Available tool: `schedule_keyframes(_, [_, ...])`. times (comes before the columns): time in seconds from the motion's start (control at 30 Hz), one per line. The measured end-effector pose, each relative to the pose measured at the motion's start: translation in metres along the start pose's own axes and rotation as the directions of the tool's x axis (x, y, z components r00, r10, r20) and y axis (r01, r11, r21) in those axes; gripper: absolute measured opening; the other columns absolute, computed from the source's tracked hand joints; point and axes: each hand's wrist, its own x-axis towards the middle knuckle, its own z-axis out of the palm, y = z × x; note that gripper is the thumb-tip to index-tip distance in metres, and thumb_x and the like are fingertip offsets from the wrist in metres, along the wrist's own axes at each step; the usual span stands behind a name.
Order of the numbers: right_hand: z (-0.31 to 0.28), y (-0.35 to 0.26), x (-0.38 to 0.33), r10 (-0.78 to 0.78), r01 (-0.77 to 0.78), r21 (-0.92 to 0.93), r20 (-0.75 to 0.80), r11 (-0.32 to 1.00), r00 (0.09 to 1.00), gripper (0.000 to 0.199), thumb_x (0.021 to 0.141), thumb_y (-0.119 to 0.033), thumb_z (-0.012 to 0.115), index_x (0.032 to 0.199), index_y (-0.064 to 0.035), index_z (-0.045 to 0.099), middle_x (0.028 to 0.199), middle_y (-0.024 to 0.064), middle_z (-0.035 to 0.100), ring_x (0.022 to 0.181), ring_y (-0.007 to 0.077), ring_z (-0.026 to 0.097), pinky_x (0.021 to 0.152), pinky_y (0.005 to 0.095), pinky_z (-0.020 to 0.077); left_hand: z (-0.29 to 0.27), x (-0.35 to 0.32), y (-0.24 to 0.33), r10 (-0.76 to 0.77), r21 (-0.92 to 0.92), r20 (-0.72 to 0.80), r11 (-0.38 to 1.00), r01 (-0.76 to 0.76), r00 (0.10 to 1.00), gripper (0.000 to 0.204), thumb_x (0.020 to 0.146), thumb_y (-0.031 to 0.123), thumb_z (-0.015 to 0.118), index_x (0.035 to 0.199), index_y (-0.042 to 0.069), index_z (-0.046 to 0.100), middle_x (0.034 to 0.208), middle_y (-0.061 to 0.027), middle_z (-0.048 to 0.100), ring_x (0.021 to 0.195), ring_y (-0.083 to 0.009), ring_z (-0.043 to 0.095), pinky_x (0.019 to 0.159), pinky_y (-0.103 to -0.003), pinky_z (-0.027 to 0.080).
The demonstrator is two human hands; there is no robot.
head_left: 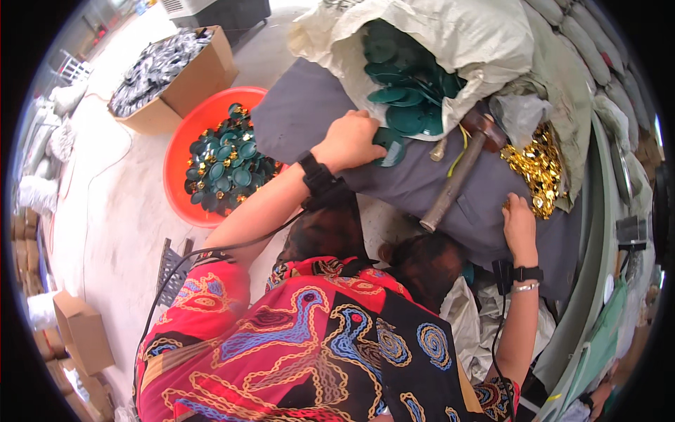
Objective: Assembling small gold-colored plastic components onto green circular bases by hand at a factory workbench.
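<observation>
Reaching across the grey-covered bench [422,186], the left hand [349,141] closes its fingers on a dark green disc [391,146] lying just below the mouth of a pale woven sack [450,35], out of which more green discs [408,88] spill. The right hand [519,224] rests with fingers curled at the lower edge of a heap of small gold fittings [538,165]; whether it pinches one I cannot tell. Between the hands lies a hammer [460,172] with its handle slanting down toward the person.

On the floor, left of the bench, an orange basin [184,158] holds green discs with gold pieces on them, and a cardboard box [184,77] behind it holds grey parts.

As I judge it, the loose discs at the sack's mouth could slide out if the hand drags the bottom one away. The gold heap sits near the bench's far side and could scatter if nudged.
</observation>
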Motion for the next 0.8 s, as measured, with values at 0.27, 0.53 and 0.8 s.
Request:
schedule_keyframes(0.27, [-0.018,-0.018,-0.01,0.216,-0.391,0.73,0.326,0.561,0.92,0.019,0.09,-0.018,0.058,0.1,-0.0026,0.056,0.08,0.0088,0.062,0.058,0.016,0.056,0.052,0.0274,0.0447,-0.007,-0.006,0.007,-0.144,-0.265,0.078,0.951,0.159,0.987,0.053,0.061,0.024,0.078,0.098,-0.005,0.053,0.085,-0.0222,0.062,0.084,-0.0348,0.062,0.074,-0.039,0.047])
schedule_keyframes(0.53, [-0.03,-0.113,-0.03,-0.055,-0.148,0.982,0.142,-0.12,0.988,0.029,0.092,-0.021,0.058,0.112,0.0004,0.055,0.084,0.0057,0.058,0.064,0.0098,0.054,0.056,0.0224,0.0453,-0.009,-0.032,0.078,0.035,-0.848,0.475,0.284,0.447,0.879,0.029,0.079,0.012,0.07,0.103,0.001,0.059,0.075,-0.0019,0.062,0.051,-0.0077,0.055,0.043,-0.02,0.044])
schedule_keyframes(0.8, [-0.021,-0.132,-0.034,-0.053,-0.047,0.997,0.044,-0.057,0.998,0.029,0.093,-0.018,0.057,0.114,0.0013,0.052,0.086,0.0055,0.057,0.069,0.011,0.057,0.061,0.025,0.0495,-0.007,-0.046,0.116,0.048,-0.844,0.479,0.301,0.445,0.876,0.017,0.082,0.006,0.056,0.097,-0.002,0.059,0.074,-0.0035,0.062,0.055,-0.0078,0.058,0.046,-0.023,0.049])
